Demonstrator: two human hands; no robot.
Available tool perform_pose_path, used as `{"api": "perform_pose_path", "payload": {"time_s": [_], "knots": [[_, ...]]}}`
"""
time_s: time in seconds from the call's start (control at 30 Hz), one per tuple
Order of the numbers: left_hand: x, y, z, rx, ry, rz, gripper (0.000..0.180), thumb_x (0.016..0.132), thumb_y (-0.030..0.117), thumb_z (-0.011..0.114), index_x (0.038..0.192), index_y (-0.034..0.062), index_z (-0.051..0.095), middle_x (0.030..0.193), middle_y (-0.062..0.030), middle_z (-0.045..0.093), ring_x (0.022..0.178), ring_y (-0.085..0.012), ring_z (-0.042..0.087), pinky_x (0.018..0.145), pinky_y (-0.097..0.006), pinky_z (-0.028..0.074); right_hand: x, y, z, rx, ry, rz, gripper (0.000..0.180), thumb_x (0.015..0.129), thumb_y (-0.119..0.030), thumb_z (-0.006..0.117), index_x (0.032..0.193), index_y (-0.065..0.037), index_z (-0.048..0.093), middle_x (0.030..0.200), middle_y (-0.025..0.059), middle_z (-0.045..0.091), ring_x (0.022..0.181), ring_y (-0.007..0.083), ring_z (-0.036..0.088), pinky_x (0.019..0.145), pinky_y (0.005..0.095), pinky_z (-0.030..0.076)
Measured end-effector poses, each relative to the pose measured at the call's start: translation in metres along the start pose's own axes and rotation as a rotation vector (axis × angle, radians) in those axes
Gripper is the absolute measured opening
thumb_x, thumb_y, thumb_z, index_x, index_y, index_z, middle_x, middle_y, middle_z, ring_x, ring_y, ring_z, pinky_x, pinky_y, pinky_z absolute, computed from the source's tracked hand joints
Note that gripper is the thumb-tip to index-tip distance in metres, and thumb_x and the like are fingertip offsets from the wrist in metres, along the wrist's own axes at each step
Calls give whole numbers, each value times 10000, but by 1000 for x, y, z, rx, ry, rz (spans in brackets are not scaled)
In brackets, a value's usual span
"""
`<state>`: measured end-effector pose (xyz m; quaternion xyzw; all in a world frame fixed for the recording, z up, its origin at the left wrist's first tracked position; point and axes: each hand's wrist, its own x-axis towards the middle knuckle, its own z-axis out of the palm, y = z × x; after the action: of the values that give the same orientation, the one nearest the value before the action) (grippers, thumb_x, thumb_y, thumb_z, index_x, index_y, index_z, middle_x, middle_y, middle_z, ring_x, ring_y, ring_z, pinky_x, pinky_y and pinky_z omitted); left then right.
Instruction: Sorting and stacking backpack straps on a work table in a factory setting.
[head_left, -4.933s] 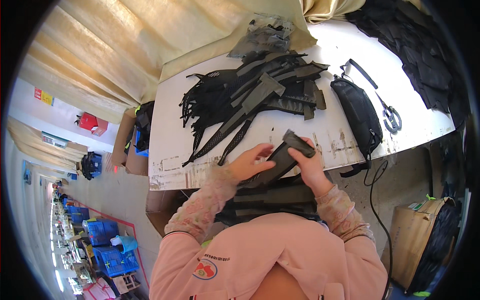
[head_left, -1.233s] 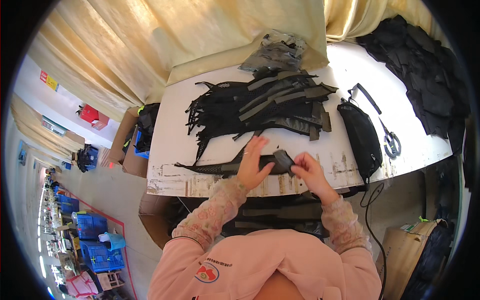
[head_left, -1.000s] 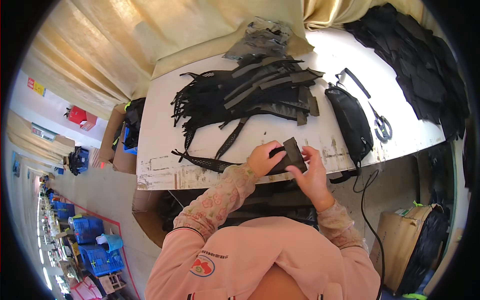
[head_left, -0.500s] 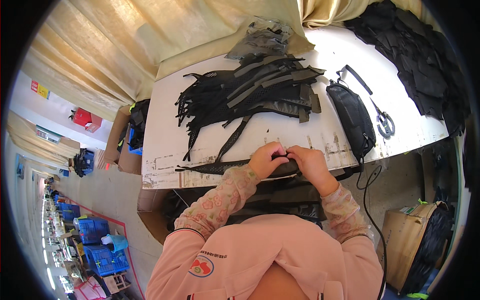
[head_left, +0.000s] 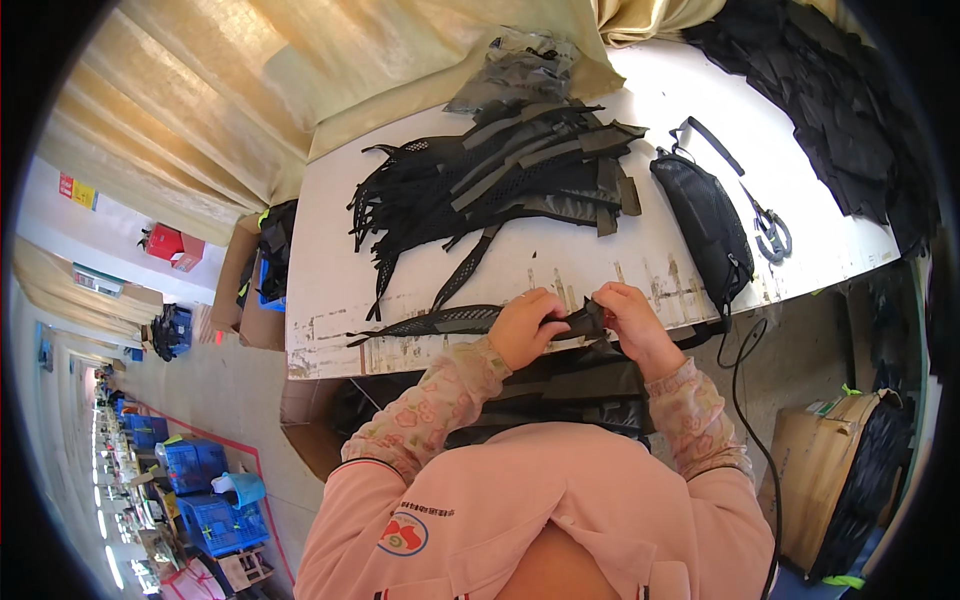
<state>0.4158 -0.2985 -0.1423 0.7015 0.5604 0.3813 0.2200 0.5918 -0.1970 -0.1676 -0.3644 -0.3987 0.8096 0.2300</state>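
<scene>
A black mesh fabric strip (head_left: 440, 322) lies along the front edge of the white table, its narrow tails pointing left. My left hand (head_left: 527, 327) is closed on the strip's right part. Just to the right, my right hand (head_left: 634, 321) pinches the strip's end between thumb and fingers, and a short dark piece stands up between the two hands. Beyond them a heap of similar black mesh pieces (head_left: 500, 180) with grey-brown bands spreads over the table. To the right of my right hand lies a black zipped mesh pouch (head_left: 703, 225).
A strap with a carabiner (head_left: 772, 236) lies beside the pouch. Black fabric is piled (head_left: 830, 110) at the far right. A clear plastic bag (head_left: 520, 70) sits at the back. Cardboard boxes (head_left: 820, 470) stand on the floor, and a black cable (head_left: 745, 425) hangs by my right arm.
My hands, close together before, are now farther apart. The right hand has moved slightly right, the left slightly left, and the strip's end between them is lifted into view.
</scene>
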Motion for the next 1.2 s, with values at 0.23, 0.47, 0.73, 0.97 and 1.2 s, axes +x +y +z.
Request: {"api": "perform_pose_path", "payload": {"time_s": [0.23, 0.47, 0.73, 0.97, 1.2], "knots": [[10, 4, -5, -324, -56, -211, 104, 858, 60, 600, 940, -1, 581, 830, -81, 591, 799, -154, 554, 735, -278, 451, -6, 4, -6, 114, -243, -69, 122, 896, -167, 598, 923, -51, 623, 813, -15, 595, 749, 81, 548, 710, 241, 447], [23, 4, -27, -373, -40, -145, 136, 874, 33, 547, 984, -20, 608, 897, -79, 594, 875, -162, 560, 822, -268, 428, -20, 4, 2, 165, -624, -29, 332, 896, -207, 632, 1152, -5, 565, 1046, 50, 608, 921, 161, 579, 869, 323, 453], [23, 2, -33, -612, -98, -309, 168, 870, 61, 584, 1021, -11, 601, 906, -59, 627, 843, -122, 564, 782, -268, 450, -17, 14, 5, 325, -411, -73, 113, 927, -117, 576, 1007, -46, 539, 824, 39, 616, 682, 155, 589, 653, 275, 491], [20, -6, -21, -376, -193, -469, 276, 830, 225, 671, 970, -12, 654, 815, -82, 668, 741, -129, 589, 714, -289, 474, -9, -2, -6, -394, 77, -525, 75, 941, -95, 534, 1004, -58, 518, 700, -11, 502, 595, 79, 501, 552, 244, 448], [23, -1, -17, -487, -212, -617, 335, 849, 315, 672, 940, -8, 687, 796, -47, 675, 721, -100, 588, 699, -264, 477, -22, -17, 8, -327, -155, -300, 164, 918, -99, 572, 1067, -53, 519, 696, -23, 479, 606, 50, 472, 565, 210, 422]]}}
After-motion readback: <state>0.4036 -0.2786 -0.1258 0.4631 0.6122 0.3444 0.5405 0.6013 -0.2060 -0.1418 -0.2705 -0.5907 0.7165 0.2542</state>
